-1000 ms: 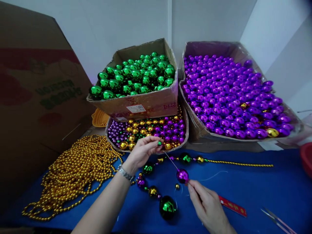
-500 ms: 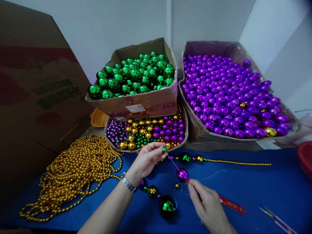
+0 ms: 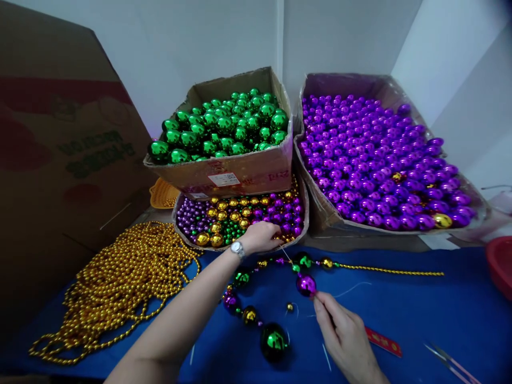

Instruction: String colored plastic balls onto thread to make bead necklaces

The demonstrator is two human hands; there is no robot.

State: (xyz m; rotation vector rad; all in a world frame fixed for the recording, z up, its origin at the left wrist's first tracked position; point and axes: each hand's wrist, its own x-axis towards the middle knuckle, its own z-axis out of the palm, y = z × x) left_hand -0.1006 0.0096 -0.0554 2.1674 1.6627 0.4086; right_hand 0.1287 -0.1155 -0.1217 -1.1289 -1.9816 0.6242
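My right hand (image 3: 344, 332) pinches the lower end of a thin straight needle (image 3: 286, 255), just below a large shiny purple bead (image 3: 306, 285). A small green bead (image 3: 296, 268) sits above the purple one on the needle. My left hand (image 3: 262, 237), with a watch on its wrist, reaches into the box of mixed beads (image 3: 178, 233) at its front right; its fingertips are partly hidden among the beads. Beyond and left of my right hand, a string of green, gold and purple beads (image 3: 250, 315) curves over the blue cloth, ending in a large dark green bead (image 3: 274, 342).
A box of green beads (image 3: 218, 173) stands over the mixed box. At right is a larger box of purple beads (image 3: 320, 202). Gold bead strands (image 3: 128, 282) are heaped at left, near a big carton (image 3: 72, 160). Scissors-like metal snips (image 3: 450, 362) and a red strip (image 3: 383, 342) lie at right.
My left hand has left the needle tip and moved up into the mixed beads. The small green bead has slid down the needle to the purple bead. My right hand keeps its pinch.
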